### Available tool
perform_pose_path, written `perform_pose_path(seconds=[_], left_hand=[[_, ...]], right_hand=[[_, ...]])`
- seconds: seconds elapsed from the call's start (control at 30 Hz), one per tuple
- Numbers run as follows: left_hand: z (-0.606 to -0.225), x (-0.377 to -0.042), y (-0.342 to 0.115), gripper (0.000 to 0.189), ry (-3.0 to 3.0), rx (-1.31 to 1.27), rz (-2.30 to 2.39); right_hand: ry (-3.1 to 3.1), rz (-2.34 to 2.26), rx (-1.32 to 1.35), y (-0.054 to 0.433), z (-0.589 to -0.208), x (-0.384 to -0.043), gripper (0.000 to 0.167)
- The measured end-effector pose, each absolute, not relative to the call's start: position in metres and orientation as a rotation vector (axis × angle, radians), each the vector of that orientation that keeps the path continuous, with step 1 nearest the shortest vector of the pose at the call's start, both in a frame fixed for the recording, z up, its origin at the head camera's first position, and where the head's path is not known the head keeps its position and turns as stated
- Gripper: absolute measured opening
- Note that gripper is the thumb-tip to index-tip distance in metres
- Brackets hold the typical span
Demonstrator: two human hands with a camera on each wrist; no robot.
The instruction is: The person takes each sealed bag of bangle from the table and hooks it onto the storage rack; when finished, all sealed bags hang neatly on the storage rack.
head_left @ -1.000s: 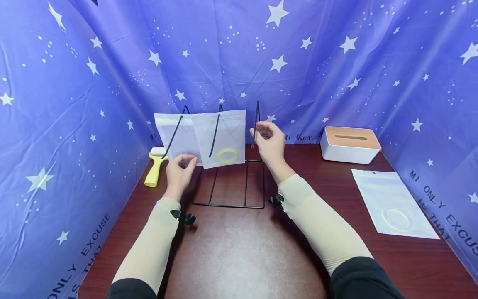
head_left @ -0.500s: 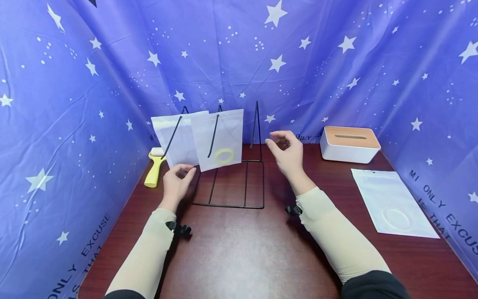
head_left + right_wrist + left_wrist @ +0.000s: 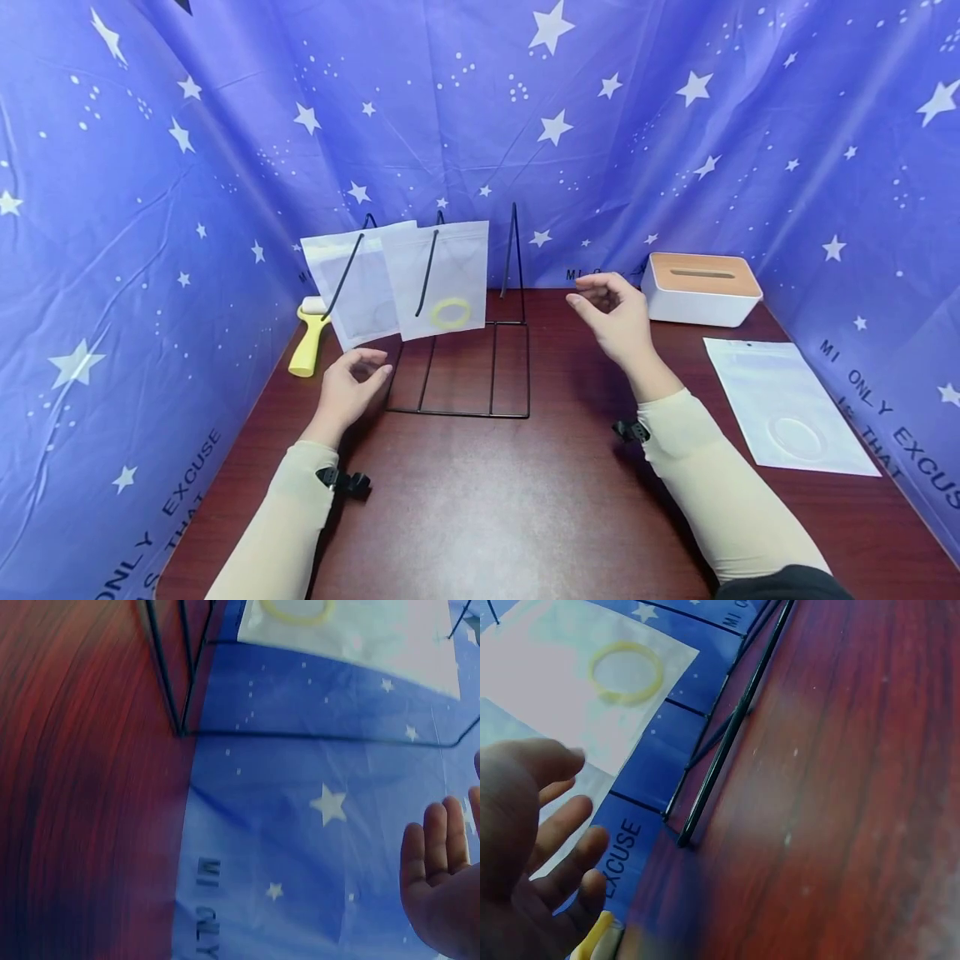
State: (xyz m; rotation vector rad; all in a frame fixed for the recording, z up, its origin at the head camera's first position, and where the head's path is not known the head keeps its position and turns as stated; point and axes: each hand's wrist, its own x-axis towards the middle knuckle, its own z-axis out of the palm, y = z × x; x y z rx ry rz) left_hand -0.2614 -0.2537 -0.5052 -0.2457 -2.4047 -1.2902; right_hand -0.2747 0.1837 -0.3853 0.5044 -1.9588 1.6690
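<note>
Two white zip bags hang from prongs of a black wire rack (image 3: 492, 367) in the head view. The middle bag (image 3: 465, 262) has a yellow ring (image 3: 450, 313) showing through it; the left bag (image 3: 345, 287) hangs tilted, partly behind it. Just below the left bag's lower edge is my left hand (image 3: 348, 390), its fingers loosely bent and holding nothing. My right hand (image 3: 617, 321) hovers over the table right of the rack, also holding nothing, fingers relaxed. The rack's right prong (image 3: 512, 250) carries no bag. A third white bag (image 3: 772, 383) lies flat at the right.
A white tissue box (image 3: 697, 300) with a wooden lid stands at the back right. Behind the rack's left side lies a yellow-handled roller (image 3: 303, 358). Blue star-patterned cloth (image 3: 600, 167) encloses the dark red table (image 3: 480, 500).
My right hand has moved away from the rack's right prong, towards the tissue box. My left hand has come down and back from the left bag, which now hangs more tilted.
</note>
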Motion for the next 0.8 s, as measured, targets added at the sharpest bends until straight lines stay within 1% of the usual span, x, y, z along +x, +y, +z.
perform_pose_path(seconds=[0.17, 0.4, 0.8], left_hand=[[-0.512, -0.255, -0.258, 0.029, -2.495, -0.315, -1.301], [-0.518, -0.25, -0.26, 0.035, -2.571, -0.365, -1.288], [-0.526, -0.246, -0.269, 0.036, -2.614, -0.335, -1.226]], right_hand=[[-2.056, 1.634, 0.491, 0.203, -0.386, -0.266, 0.027], [-2.162, 1.543, 0.464, 0.224, -0.381, -0.257, 0.029], [-2.217, 1.451, 0.327, 0.262, -0.372, -0.256, 0.035]])
